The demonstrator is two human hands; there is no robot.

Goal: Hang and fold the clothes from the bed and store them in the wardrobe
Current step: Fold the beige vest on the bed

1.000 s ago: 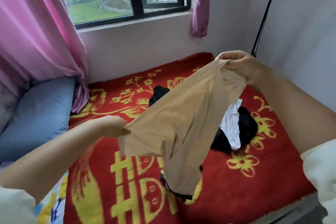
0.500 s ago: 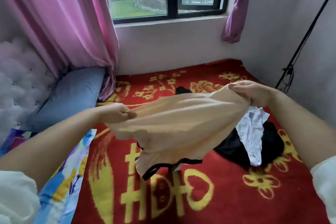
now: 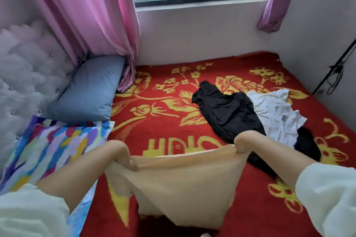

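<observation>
The tan top (image 3: 181, 184) was brought down low, just above the red blanket (image 3: 163, 121), after being held high in the air a moment before. Its top edge was pulled flat between the left hand (image 3: 123, 152) and the right hand (image 3: 243, 143), and both hands were clenched on the cloth. It was probably being laid down for folding. Past the tan top, the black garment (image 3: 225, 113) and the white garment (image 3: 275, 113) were left waiting on the blanket.
</observation>
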